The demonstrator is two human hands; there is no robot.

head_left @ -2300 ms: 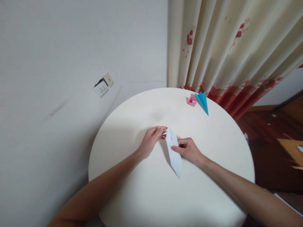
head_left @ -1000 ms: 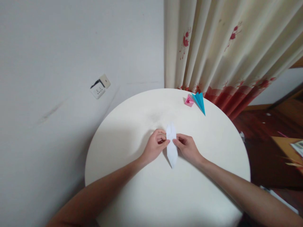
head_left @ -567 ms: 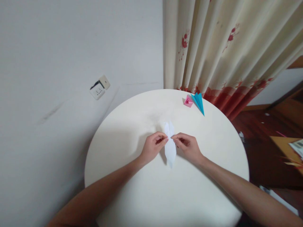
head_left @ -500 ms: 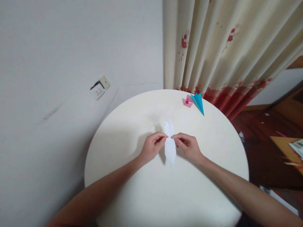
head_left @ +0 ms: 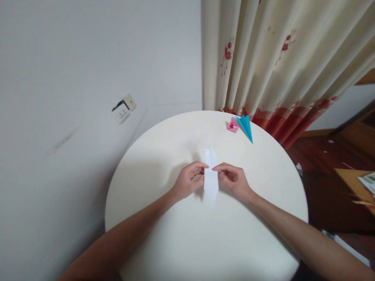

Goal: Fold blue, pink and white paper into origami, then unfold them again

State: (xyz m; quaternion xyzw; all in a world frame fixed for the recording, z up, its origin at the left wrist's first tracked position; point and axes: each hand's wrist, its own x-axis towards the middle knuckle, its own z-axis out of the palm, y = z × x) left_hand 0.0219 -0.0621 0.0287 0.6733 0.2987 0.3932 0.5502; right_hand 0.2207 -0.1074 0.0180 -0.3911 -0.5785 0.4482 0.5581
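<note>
A long, narrow folded white paper [head_left: 211, 177], pointed at both ends, sits upright-lengthwise in the middle of the round white table [head_left: 175, 242]. My left hand [head_left: 187, 182] pinches its left edge between thumb and fingers. On the other side my right hand [head_left: 233, 181] pinches the right edge, the two sets of fingertips almost meeting over the paper's middle.
A pink folded paper piece [head_left: 233, 125] and a blue folded paper piece [head_left: 246, 127] lie together at the table's far edge. A floral curtain [head_left: 278, 58] hangs behind them. A wall socket [head_left: 123, 109] is on the white wall at left. Dark wooden floor lies to the right.
The paper has been lifted from lying slanted on the table to being held between both hands. My left hand closed on its left edge and both hands drew together.
</note>
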